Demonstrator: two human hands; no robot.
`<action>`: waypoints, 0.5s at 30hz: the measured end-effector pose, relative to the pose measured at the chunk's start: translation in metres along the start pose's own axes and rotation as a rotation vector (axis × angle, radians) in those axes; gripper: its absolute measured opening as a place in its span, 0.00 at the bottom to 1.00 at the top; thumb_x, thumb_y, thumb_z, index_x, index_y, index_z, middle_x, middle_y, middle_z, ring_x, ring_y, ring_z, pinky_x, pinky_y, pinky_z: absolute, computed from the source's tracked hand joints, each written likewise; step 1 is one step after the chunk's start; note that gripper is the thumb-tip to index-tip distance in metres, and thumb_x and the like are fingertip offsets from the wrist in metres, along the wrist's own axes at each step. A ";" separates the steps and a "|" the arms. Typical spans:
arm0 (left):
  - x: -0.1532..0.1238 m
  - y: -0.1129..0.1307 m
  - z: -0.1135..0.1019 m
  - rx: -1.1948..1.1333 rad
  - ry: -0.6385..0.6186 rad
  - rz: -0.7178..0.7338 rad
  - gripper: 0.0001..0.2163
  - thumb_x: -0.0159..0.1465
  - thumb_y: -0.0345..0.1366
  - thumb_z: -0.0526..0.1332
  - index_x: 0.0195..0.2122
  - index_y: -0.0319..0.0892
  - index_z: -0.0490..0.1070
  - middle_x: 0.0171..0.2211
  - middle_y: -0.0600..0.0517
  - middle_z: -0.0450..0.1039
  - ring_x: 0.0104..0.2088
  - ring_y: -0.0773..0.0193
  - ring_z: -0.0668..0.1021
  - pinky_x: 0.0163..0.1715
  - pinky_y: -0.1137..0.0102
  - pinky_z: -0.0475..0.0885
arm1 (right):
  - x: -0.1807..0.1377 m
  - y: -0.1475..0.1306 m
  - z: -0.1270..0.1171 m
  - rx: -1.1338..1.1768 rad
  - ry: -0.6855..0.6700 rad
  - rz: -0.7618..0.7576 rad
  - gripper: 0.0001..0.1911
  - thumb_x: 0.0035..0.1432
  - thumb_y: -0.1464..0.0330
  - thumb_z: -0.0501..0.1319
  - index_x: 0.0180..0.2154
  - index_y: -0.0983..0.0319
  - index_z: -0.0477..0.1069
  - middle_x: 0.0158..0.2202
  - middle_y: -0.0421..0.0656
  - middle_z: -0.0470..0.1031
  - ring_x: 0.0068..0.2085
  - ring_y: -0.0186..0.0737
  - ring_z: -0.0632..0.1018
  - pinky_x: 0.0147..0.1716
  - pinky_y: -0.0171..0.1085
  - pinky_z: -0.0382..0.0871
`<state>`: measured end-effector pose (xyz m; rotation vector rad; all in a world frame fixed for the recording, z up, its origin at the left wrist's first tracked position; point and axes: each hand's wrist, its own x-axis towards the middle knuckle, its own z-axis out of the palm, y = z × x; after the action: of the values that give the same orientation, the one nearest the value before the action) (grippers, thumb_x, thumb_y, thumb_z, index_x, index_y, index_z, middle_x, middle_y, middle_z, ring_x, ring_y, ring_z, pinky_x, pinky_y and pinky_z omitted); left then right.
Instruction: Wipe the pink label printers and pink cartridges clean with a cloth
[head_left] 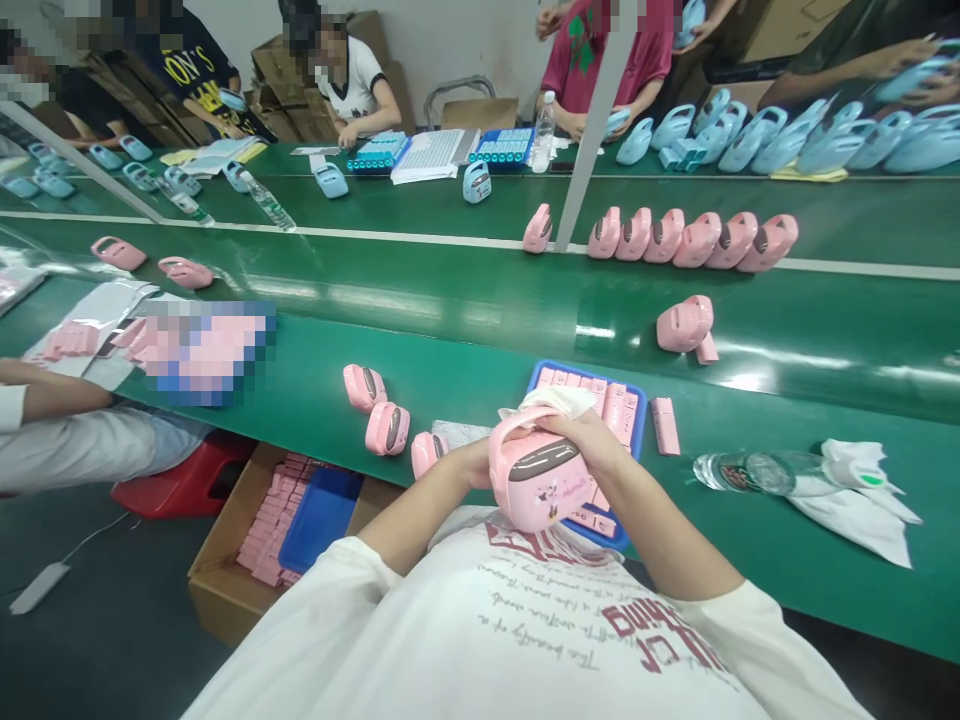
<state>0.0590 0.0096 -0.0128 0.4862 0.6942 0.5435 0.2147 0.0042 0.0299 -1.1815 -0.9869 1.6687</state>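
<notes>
Both hands are gripping pink unit (534,480) at 6 o'clock, over tray (541,373): left hand (474,462) supporting, right hand (581,435) pressing cloth (551,402) on it. Risk: unit slipping, hitting tray parts w/ loose grip.

- A pink device (534,478) of smooth, glossy plastic with a grey band is held in both hands, a white cloth (551,402) pressed on top.
- The bench (450,300) is covered in green sheet, shiny where light is reflected.
- A clear plastic bottle (757,472) lies at the near edge beside crumpled white cloths (862,500).
- A blue plastic tray (637,395) holds matt pink blocks.
</notes>
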 end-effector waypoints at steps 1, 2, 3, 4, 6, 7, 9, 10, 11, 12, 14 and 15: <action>-0.002 0.004 -0.002 0.060 0.020 -0.002 0.15 0.50 0.41 0.70 0.37 0.40 0.77 0.35 0.48 0.79 0.40 0.56 0.78 0.43 0.65 0.68 | 0.002 0.003 -0.002 -0.024 0.024 -0.041 0.15 0.44 0.61 0.67 0.33 0.62 0.74 0.35 0.42 0.78 0.38 0.42 0.77 0.40 0.41 0.70; -0.004 0.009 -0.004 0.141 0.065 0.020 0.16 0.51 0.45 0.68 0.36 0.40 0.77 0.36 0.48 0.78 0.40 0.57 0.77 0.43 0.66 0.68 | 0.004 0.006 -0.004 -0.063 0.042 -0.088 0.13 0.46 0.61 0.66 0.34 0.62 0.74 0.35 0.42 0.78 0.38 0.42 0.77 0.41 0.41 0.70; -0.007 0.016 -0.007 0.244 0.129 0.059 0.18 0.52 0.50 0.66 0.36 0.40 0.77 0.36 0.48 0.78 0.39 0.59 0.76 0.41 0.67 0.67 | 0.006 0.008 -0.007 -0.117 0.051 -0.143 0.11 0.48 0.63 0.64 0.34 0.61 0.74 0.35 0.41 0.78 0.38 0.41 0.77 0.42 0.41 0.70; -0.009 0.022 -0.009 0.363 0.205 0.111 0.21 0.55 0.54 0.62 0.36 0.40 0.76 0.36 0.48 0.77 0.38 0.60 0.75 0.40 0.68 0.67 | 0.008 0.011 -0.008 -0.179 0.053 -0.201 0.09 0.50 0.64 0.62 0.33 0.61 0.74 0.35 0.41 0.78 0.39 0.40 0.76 0.43 0.40 0.69; -0.013 0.033 -0.012 0.627 0.308 0.194 0.22 0.57 0.57 0.57 0.35 0.41 0.75 0.33 0.50 0.74 0.34 0.63 0.72 0.35 0.69 0.65 | 0.012 0.014 -0.011 -0.279 0.059 -0.294 0.07 0.53 0.67 0.58 0.30 0.60 0.74 0.33 0.40 0.77 0.38 0.39 0.75 0.44 0.39 0.69; -0.014 0.037 -0.012 0.758 0.341 0.222 0.20 0.57 0.56 0.58 0.34 0.41 0.73 0.31 0.52 0.72 0.32 0.65 0.71 0.34 0.70 0.64 | 0.014 0.016 -0.012 -0.309 0.071 -0.320 0.07 0.53 0.68 0.57 0.30 0.60 0.74 0.32 0.40 0.77 0.37 0.38 0.75 0.44 0.39 0.69; -0.011 0.040 -0.012 0.962 0.374 0.245 0.14 0.54 0.49 0.63 0.31 0.42 0.71 0.29 0.55 0.69 0.31 0.66 0.68 0.32 0.71 0.62 | 0.018 0.019 -0.015 -0.330 0.099 -0.336 0.08 0.53 0.68 0.56 0.31 0.60 0.74 0.33 0.40 0.77 0.38 0.38 0.76 0.45 0.39 0.69; -0.008 0.040 -0.012 1.010 0.373 0.246 0.12 0.54 0.46 0.64 0.30 0.42 0.69 0.28 0.56 0.67 0.30 0.67 0.67 0.32 0.72 0.62 | 0.021 0.020 -0.018 -0.338 0.092 -0.334 0.09 0.53 0.68 0.57 0.33 0.60 0.75 0.35 0.41 0.78 0.39 0.39 0.76 0.46 0.40 0.69; -0.004 0.039 -0.013 1.026 0.362 0.239 0.10 0.54 0.43 0.63 0.29 0.43 0.68 0.27 0.57 0.66 0.29 0.68 0.67 0.31 0.72 0.61 | 0.023 0.020 -0.023 -0.357 0.056 -0.331 0.10 0.53 0.67 0.58 0.36 0.61 0.75 0.38 0.41 0.78 0.41 0.40 0.77 0.47 0.41 0.69; 0.001 0.038 -0.014 1.026 0.342 0.224 0.08 0.54 0.41 0.62 0.28 0.43 0.67 0.25 0.57 0.65 0.28 0.68 0.66 0.29 0.72 0.60 | 0.025 0.021 -0.028 -0.386 -0.006 -0.326 0.12 0.52 0.66 0.60 0.39 0.60 0.75 0.41 0.42 0.78 0.44 0.41 0.77 0.49 0.42 0.69; 0.011 0.036 -0.019 1.020 0.319 0.200 0.06 0.52 0.38 0.63 0.27 0.42 0.67 0.24 0.58 0.64 0.26 0.69 0.65 0.28 0.73 0.59 | 0.029 0.023 -0.044 -0.456 -0.145 -0.299 0.18 0.52 0.62 0.63 0.45 0.59 0.75 0.47 0.42 0.77 0.49 0.43 0.76 0.53 0.44 0.67; 0.016 0.037 -0.022 1.023 0.334 0.199 0.06 0.51 0.36 0.64 0.26 0.42 0.68 0.23 0.58 0.64 0.26 0.69 0.65 0.28 0.73 0.59 | 0.030 0.025 -0.053 -0.501 -0.162 -0.262 0.19 0.53 0.61 0.62 0.47 0.58 0.75 0.48 0.42 0.77 0.50 0.43 0.76 0.54 0.45 0.67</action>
<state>0.0424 0.0525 -0.0137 1.4518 1.2456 0.4260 0.2548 0.0309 -0.0151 -1.1744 -1.6546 1.3622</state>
